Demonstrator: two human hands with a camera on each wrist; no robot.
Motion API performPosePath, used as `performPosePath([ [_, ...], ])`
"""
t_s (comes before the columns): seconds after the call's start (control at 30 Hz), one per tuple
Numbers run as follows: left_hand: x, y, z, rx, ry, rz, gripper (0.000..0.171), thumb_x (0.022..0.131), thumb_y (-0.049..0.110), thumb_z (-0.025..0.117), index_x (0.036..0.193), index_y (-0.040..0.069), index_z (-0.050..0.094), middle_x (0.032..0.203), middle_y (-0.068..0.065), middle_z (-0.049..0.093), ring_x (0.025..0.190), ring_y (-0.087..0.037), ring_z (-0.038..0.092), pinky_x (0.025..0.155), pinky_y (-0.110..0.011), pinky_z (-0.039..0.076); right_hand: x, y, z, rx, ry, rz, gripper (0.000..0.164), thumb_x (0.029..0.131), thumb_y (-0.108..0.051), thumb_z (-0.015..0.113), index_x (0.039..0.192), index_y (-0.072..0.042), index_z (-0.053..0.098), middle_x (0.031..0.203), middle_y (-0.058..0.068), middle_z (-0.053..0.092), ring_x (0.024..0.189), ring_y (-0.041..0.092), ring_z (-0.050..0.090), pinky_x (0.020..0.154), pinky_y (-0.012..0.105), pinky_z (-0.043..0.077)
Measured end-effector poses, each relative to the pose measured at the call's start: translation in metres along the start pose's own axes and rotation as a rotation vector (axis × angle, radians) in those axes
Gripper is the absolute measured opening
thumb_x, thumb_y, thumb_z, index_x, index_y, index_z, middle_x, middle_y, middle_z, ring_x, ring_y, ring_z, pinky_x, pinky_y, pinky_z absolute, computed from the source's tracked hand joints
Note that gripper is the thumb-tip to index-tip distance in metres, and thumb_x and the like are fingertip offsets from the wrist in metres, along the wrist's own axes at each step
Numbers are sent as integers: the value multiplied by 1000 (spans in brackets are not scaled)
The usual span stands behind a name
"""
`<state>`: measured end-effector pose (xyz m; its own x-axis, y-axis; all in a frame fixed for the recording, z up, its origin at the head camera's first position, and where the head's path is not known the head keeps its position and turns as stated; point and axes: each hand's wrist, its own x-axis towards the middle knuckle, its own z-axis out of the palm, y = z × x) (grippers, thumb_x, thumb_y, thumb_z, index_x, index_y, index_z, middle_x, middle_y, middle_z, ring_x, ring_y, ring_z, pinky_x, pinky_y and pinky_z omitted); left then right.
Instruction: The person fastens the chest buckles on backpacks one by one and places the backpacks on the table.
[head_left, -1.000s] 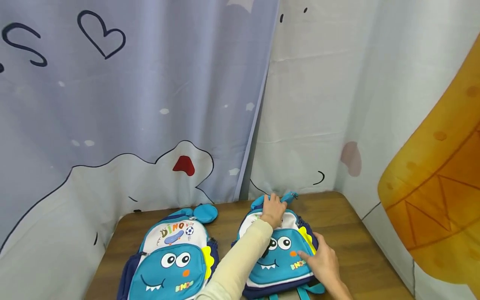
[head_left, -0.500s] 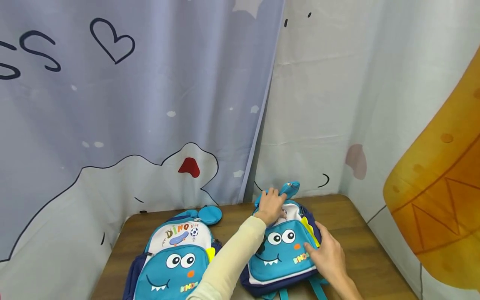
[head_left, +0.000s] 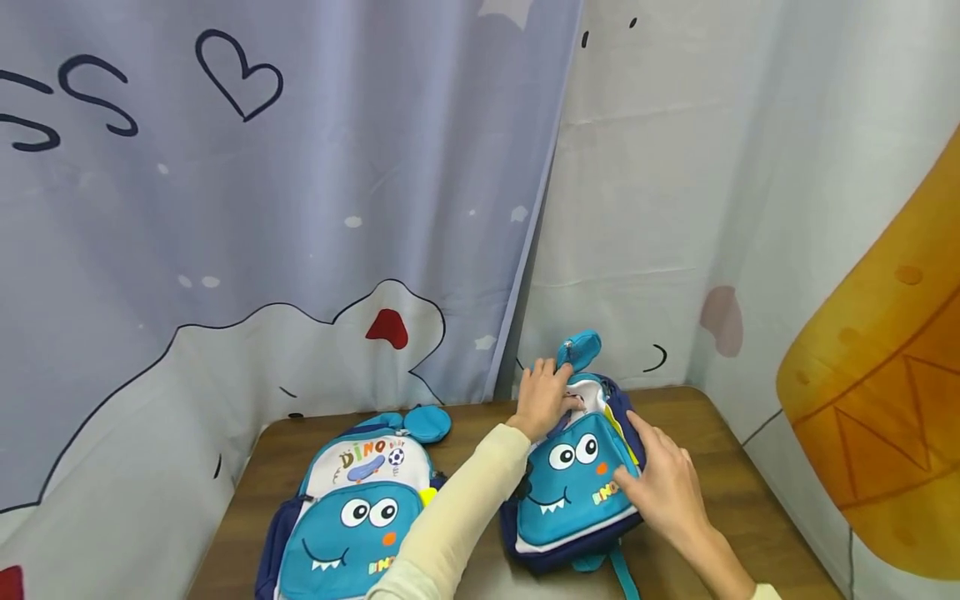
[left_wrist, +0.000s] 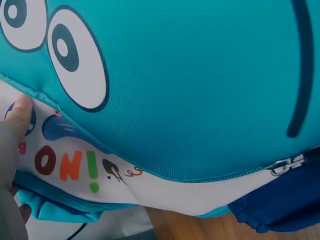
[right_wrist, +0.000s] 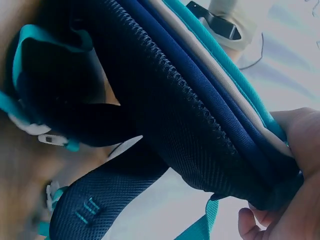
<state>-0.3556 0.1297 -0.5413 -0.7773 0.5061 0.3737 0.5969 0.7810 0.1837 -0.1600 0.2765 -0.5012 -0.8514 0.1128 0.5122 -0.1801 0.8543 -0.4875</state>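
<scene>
A small teal, white and navy backpack [head_left: 576,492] with a cartoon dinosaur face is tilted up at the right of the head view. My left hand [head_left: 540,402] grips its top, thumb on the white printed panel [left_wrist: 75,150], which the left wrist view shows close up. At its right side my right hand [head_left: 663,479] holds the edge, thumb on the front. In the right wrist view, that hand [right_wrist: 297,172] has its fingers around the navy side, and the padded shoulder straps [right_wrist: 107,192] hang loose behind. A round teal pouch [head_left: 579,350] sticks up above the top.
A matching backpack [head_left: 360,517] lies face up on the wooden table [head_left: 712,517] at left, its round pouch [head_left: 427,424] beside its top. Printed curtains [head_left: 337,208] hang behind the table and along its right side.
Both hands have raised and tilted the right backpack, moving it slightly right and away. Its round pouch has swung up above the top. The head view has shifted a little.
</scene>
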Motion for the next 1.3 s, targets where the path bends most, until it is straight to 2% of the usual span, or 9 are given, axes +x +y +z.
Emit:
performPosePath([
  [0.27,-1,5,-3,-275,15,-189,55,88,48,84,129,19,63,123,-8,65,112,-22,52,93,-44,53,12,-12,-6,-52,22,-112,78,67,-2,82,143,1,61,108,16,73,93,32,68,76,42,42],
  [0.43,1,6,-7,-385,19,-289,57,88,44,86,133,19,62,127,-9,62,119,-25,54,94,-46,55,18,-16,-10,-86,34,-207,79,66,-1,85,142,0,63,99,11,70,86,26,63,74,38,38],
  [0.53,0,5,-11,-444,31,-337,57,87,41,88,132,18,62,122,-8,60,115,-24,56,91,-42,55,21,-19,-11,-100,27,-254,80,66,-1,87,142,-2,63,96,7,67,85,23,60,73,37,37],
  [0.67,-3,4,-17,-533,56,-359,56,86,34,91,130,15,62,111,-7,57,97,-20,58,83,-35,52,23,-25,-12,-122,12,-297,83,66,-2,89,144,-4,63,94,5,65,85,22,58,74,38,40],
  [0.77,-4,3,-21,-589,67,-361,55,86,29,90,130,12,62,112,-8,57,91,-17,57,82,-34,52,25,-29,-13,-156,19,-339,82,65,-4,90,142,-4,64,93,5,65,85,22,58,74,38,40],
  [0.9,-3,3,-23,-624,83,-374,53,88,24,89,132,11,62,122,-12,58,101,-20,61,89,-36,54,29,-34,-15,-198,47,-426,76,64,-2,89,137,-3,68,88,4,61,80,22,55,72,37,37],
  [1.03,-3,5,-26,-670,124,-390,52,87,16,89,132,8,63,128,-17,61,114,-30,64,97,-42,56,33,-39,-17,-222,57,-496,73,62,2,84,134,-3,71,83,2,55,77,20,50,71,37,34],
  [1.17,-4,4,-29,-714,141,-394,52,88,7,86,134,6,63,131,-20,64,123,-37,64,104,-48,54,34,-44,-16,-226,50,-521,73,62,3,83,134,-3,71,82,2,54,77,20,49,71,37,33],
  [1.3,-7,1,-30,-732,102,-410,54,91,6,82,141,10,62,136,-18,67,126,-36,65,104,-46,55,32,-47,-13,-201,55,-529,74,61,2,84,133,-6,72,84,1,54,79,21,50,70,37,35],
])
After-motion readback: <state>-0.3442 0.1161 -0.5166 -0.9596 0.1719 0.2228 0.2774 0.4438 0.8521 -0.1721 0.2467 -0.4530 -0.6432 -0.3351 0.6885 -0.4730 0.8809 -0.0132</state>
